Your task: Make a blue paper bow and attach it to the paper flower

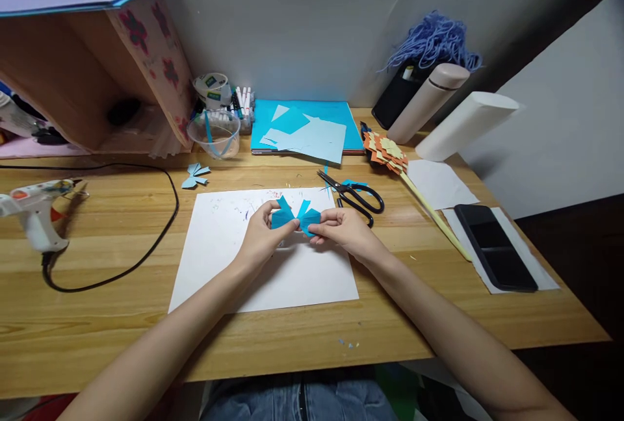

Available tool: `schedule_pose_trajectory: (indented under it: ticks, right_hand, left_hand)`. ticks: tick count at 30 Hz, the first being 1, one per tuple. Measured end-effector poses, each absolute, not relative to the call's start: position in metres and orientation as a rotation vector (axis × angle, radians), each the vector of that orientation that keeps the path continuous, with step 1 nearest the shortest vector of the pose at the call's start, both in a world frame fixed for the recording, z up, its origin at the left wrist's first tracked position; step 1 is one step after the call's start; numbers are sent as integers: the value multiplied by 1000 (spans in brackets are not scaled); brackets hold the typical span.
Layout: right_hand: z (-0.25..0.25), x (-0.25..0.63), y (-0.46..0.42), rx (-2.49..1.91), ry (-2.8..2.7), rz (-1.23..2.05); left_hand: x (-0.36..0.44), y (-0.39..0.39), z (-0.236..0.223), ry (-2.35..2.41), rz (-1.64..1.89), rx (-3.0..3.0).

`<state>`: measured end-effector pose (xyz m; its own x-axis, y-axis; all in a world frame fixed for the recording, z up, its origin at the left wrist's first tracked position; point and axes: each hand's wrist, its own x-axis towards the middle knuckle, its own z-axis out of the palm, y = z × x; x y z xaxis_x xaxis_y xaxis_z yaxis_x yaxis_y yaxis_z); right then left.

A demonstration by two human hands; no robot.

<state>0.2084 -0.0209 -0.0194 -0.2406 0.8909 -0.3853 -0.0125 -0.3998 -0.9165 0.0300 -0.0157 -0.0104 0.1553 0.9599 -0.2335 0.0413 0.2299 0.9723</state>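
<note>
A blue paper bow with two tails pointing away from me is held up over a white sheet of paper. My left hand pinches its left loop, with the thumb reaching to the middle. On the right loop, the fingers and thumb of my right hand are closed. Black-handled scissors lie just beyond my right hand, over blue paper scraps. A second, paler blue paper bow rests on the table to the left.
Left are a glue gun with a black cord and an open box. Behind stand a plastic cup, markers and a blue folder. Right are a paper flower, a bottle and a phone.
</note>
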Motion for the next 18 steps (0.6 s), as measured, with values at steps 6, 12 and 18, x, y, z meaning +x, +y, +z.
schedule_pose_trajectory:
  ticks: [6,12,18]
  right_hand:
    - [-17,206,-24,-1297,-1115,1827]
    - [-15,206,-24,-1336,-1151,1792]
    - [-15,208,-20,-1323,-1359,1516]
  left_hand:
    - [29,-13,-15,1198,911,1073]
    - [28,-12,-13,1249,879,1156]
    - [26,-12,-14,1197,839,1169]
